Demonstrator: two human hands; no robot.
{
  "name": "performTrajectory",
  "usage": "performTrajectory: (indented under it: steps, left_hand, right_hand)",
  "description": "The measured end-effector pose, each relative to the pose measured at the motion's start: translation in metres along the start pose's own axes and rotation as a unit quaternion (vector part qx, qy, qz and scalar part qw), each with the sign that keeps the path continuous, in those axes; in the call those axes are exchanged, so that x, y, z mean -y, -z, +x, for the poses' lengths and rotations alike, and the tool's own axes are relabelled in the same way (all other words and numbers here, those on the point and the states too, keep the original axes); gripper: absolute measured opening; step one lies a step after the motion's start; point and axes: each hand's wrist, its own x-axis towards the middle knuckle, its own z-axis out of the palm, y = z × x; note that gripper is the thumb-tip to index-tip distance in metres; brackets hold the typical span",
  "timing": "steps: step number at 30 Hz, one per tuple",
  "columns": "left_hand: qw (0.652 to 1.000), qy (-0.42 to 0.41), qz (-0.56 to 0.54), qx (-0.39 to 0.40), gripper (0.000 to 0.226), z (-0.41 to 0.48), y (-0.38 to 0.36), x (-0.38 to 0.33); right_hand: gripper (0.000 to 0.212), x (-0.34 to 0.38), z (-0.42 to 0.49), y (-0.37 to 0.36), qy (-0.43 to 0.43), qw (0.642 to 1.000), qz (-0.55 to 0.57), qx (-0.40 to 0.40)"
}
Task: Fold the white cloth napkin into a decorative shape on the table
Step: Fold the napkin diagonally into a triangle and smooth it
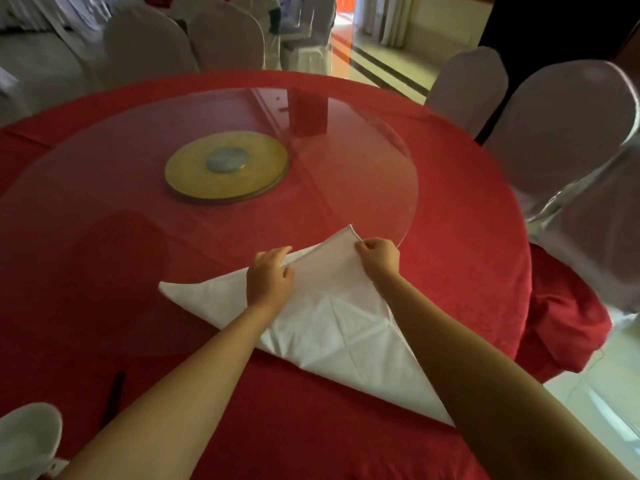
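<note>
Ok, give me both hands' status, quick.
Left hand: closed, pinching the napkin along its upper left edge.
Right hand: closed, pinching the napkin near its top corner.

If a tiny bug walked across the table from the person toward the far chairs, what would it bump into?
White napkin → the two hands pinching its far edge (left hand, right hand) → glass turntable rim → gold disc → far chairs.
</note>
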Motion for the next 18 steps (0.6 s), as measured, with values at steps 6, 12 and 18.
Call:
performTrajectory:
  steps: [6, 12, 18]
  left_hand:
    - [0.992, -0.102, 0.059, 0.049, 0.04, 0.011, -0.036, 0.024]
    - [0.973, -0.063, 0.153, 0.161, 0.051, 0.018, -0.059, 0.065]
    - [0.965, -0.077, 0.193, 0.162, 0.052, 0.021, -0.068, 0.075]
  right_hand:
    - [0.017, -0.019, 0.053, -0.018, -0.002, 0.998, -0.043, -0.034]
    - [0.023, -0.04, 0.059, -0.033, 0.091, 0.971, -0.206, -0.08]
    - [0.051, -0.062, 0.008, -0.056, 0.315, 0.896, -0.31, 0.048]
